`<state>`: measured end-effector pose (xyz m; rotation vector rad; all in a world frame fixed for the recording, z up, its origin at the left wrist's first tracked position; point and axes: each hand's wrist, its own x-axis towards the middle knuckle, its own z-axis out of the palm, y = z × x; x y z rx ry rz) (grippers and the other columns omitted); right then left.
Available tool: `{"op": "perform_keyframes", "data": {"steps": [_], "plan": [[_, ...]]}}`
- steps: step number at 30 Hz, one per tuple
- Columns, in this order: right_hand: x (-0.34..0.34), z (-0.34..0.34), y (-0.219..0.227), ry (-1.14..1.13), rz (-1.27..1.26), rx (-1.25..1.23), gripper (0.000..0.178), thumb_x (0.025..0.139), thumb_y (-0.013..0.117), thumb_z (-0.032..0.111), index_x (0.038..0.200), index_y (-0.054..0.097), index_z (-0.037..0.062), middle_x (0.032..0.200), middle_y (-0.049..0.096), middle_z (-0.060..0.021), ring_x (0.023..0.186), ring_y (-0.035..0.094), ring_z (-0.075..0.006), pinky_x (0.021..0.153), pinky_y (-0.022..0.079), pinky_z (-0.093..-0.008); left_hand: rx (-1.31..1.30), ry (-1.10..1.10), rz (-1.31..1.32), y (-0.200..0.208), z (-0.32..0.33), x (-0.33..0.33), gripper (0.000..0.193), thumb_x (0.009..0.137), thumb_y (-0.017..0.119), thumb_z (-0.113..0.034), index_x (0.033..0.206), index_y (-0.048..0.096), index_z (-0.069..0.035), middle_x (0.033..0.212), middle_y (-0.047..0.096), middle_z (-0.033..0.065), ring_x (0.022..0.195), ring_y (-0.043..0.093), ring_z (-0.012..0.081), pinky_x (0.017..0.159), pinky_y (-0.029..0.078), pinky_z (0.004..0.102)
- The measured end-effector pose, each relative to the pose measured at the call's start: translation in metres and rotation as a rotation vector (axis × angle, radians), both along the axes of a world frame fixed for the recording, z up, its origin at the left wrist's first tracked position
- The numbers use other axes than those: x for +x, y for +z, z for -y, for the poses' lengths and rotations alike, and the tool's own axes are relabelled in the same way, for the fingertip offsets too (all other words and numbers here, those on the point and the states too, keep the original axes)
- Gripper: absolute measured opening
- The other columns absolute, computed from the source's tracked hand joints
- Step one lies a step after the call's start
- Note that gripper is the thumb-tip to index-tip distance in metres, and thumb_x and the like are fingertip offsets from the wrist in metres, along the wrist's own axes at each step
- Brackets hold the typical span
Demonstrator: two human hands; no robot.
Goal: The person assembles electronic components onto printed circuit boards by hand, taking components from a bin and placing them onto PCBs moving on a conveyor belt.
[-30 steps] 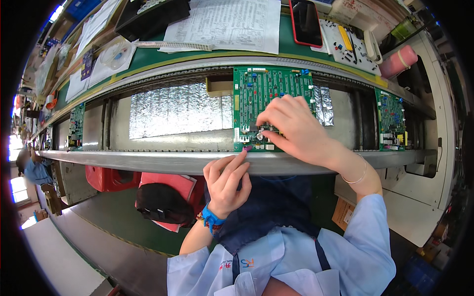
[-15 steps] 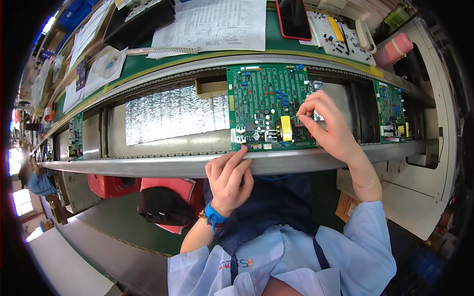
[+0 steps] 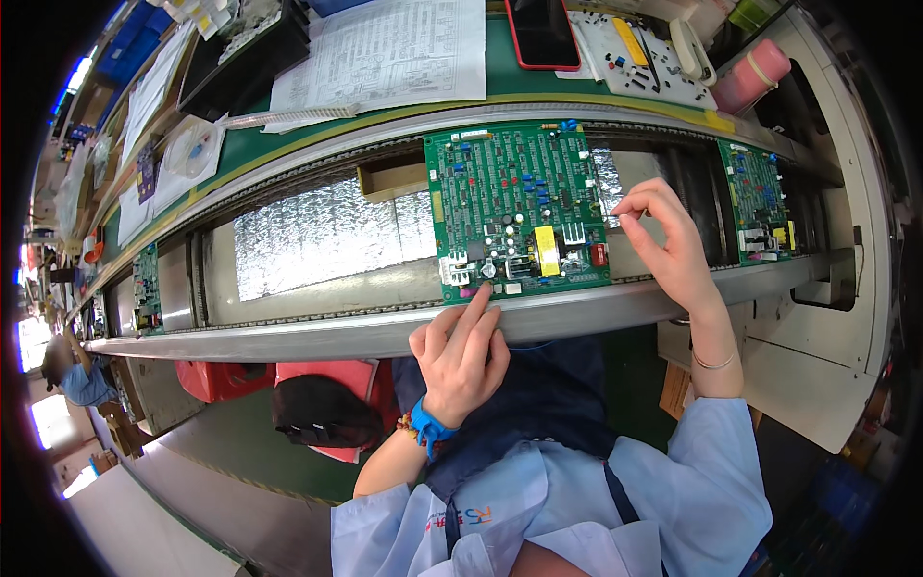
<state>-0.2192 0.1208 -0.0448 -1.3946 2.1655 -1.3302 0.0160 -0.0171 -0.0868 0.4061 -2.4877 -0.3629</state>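
A green circuit board (image 3: 481,207) full of small parts lies across the rails in front of me. It carries a yellow transformer (image 3: 547,251), white-metal heat sinks (image 3: 574,234) and a red block (image 3: 600,255) near its right edge. My left hand (image 3: 461,365) is at the near rail, its index finger stretched onto the board's near edge and the other fingers loosely bent, holding nothing. Just off the board's right side, my right hand (image 3: 665,240) hovers with thumb and index tip pinched together. Whatever may be between them is too small to make out.
More circuit boards sit on the rails at right (image 3: 760,202) and far left (image 3: 146,288). Beyond the far rail are printed sheets (image 3: 385,53), a red-edged phone (image 3: 541,34), a white parts tray (image 3: 639,62) and a pink bottle (image 3: 752,75). A metal rail (image 3: 385,332) runs before me.
My right hand has moved right, off the board, uncovering the heat sink and red block. My left index finger has shifted slightly right along the near edge. The whole view has shifted a little.
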Motion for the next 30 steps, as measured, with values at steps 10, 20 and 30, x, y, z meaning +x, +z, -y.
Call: {"op": "perform_keyframes", "data": {"steps": [10,20,30], "plan": [[-0.014,-0.029,-0.007,-0.148,0.012,0.054,0.008,0.089,0.056,0.003,0.095,0.058,-0.0008,0.09,0.053,-0.0061,0.081,0.054,-0.0143,0.076,0.043,-0.0258,0.013,-0.155,-0.031,0.005,-0.014,-0.014,0.033,0.067,0.065,-0.004,0.1,0.064,-0.007,0.12,0.064,0.0056,0.096,0.055,0.0204,0.086,0.034,0.0308],[-0.024,-0.054,-0.017,-0.269,0.007,0.185,0.012,0.089,0.056,0.003,0.1,0.058,-0.0012,0.094,0.054,-0.0062,0.085,0.054,-0.0153,0.08,0.043,-0.0264,-0.012,-0.224,0.063,0.0,-0.031,-0.039,0.034,0.071,0.068,-0.013,0.104,0.063,-0.008,0.123,0.062,0.0054,0.098,0.056,0.02,0.082,0.035,0.0308],[-0.033,-0.074,-0.031,-0.388,-0.066,0.264,0.021,0.088,0.058,0.009,0.107,0.057,-0.0009,0.097,0.058,-0.0107,0.084,0.06,-0.0207,0.078,0.047,-0.0315,-0.024,-0.304,0.026,0.009,-0.042,-0.063,0.035,0.077,0.066,-0.017,0.109,0.06,-0.005,0.126,0.058,0.0109,0.086,0.054,0.0173,0.075,0.04,0.0282]]}}
